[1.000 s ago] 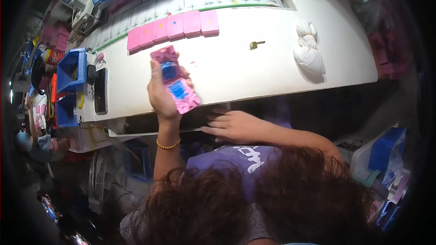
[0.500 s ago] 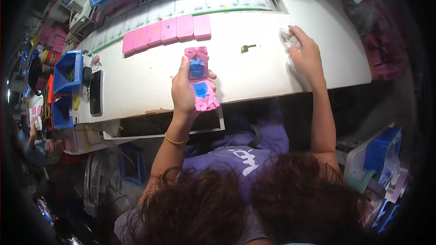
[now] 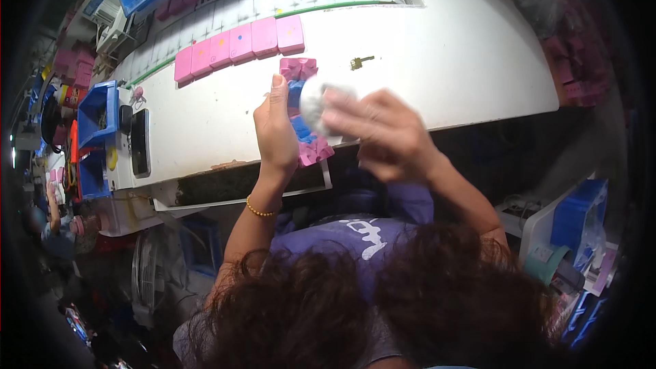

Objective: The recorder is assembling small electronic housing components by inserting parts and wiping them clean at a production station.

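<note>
In my left hand (image 3: pixel 275 133) is an opened pink mould (image 3: pixel 315 152), its two halves one above the other with blue patches on their inner faces. My thumb lies along its left edge. My right hand (image 3: pixel 391 133), blurred by motion, grips a white rounded cloth pouch (image 3: pixel 315 104) with its fingers. The pouch is over the right side of the mould and hides part of the blue areas; whether it touches them I cannot tell. Beyond my hands a small brass-coloured piece (image 3: pixel 357 63) lies on the white table (image 3: pixel 451 61).
Several closed pink blocks (image 3: pixel 240 42) stand in a row at the back left, before a long conveyor-like strip (image 3: pixel 273 8) with a green edge. Blue bins (image 3: pixel 99 116) and a phone (image 3: pixel 140 142) are at the left. An open drawer (image 3: pixel 225 188) juts out below the table edge.
My right hand has swung left from the far right of the table, bringing the white pouch over the mould. My left hand still holds the mould in nearly the same place.
</note>
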`<state>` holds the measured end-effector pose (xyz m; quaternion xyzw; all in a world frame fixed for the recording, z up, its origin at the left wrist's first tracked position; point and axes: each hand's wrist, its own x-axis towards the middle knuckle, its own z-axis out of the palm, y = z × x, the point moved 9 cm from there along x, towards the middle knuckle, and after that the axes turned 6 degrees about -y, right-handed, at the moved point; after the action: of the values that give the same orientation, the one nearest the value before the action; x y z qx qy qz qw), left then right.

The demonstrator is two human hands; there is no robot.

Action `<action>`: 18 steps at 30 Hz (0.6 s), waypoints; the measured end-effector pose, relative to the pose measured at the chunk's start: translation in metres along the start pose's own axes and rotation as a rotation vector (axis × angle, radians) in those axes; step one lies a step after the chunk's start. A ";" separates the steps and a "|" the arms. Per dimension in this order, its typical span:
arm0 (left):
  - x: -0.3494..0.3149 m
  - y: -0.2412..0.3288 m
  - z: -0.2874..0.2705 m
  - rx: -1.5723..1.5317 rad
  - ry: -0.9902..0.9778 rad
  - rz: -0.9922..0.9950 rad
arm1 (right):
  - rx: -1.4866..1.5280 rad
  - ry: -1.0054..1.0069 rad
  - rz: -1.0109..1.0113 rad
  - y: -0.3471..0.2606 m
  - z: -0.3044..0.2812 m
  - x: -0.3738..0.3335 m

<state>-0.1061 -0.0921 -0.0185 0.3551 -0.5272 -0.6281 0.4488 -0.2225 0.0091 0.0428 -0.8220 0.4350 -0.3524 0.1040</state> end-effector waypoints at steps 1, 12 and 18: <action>-0.001 -0.001 0.000 0.000 -0.005 0.000 | 0.120 -0.039 0.015 -0.004 0.008 -0.004; 0.001 -0.010 0.006 0.046 -0.097 -0.124 | -0.286 0.005 0.337 0.051 -0.060 -0.039; -0.008 -0.004 0.020 0.058 -0.139 -0.091 | -0.231 0.225 0.168 0.025 -0.063 0.017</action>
<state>-0.1225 -0.0777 -0.0183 0.3471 -0.5584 -0.6556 0.3715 -0.2744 -0.0105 0.0847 -0.7448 0.5487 -0.3797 -0.0113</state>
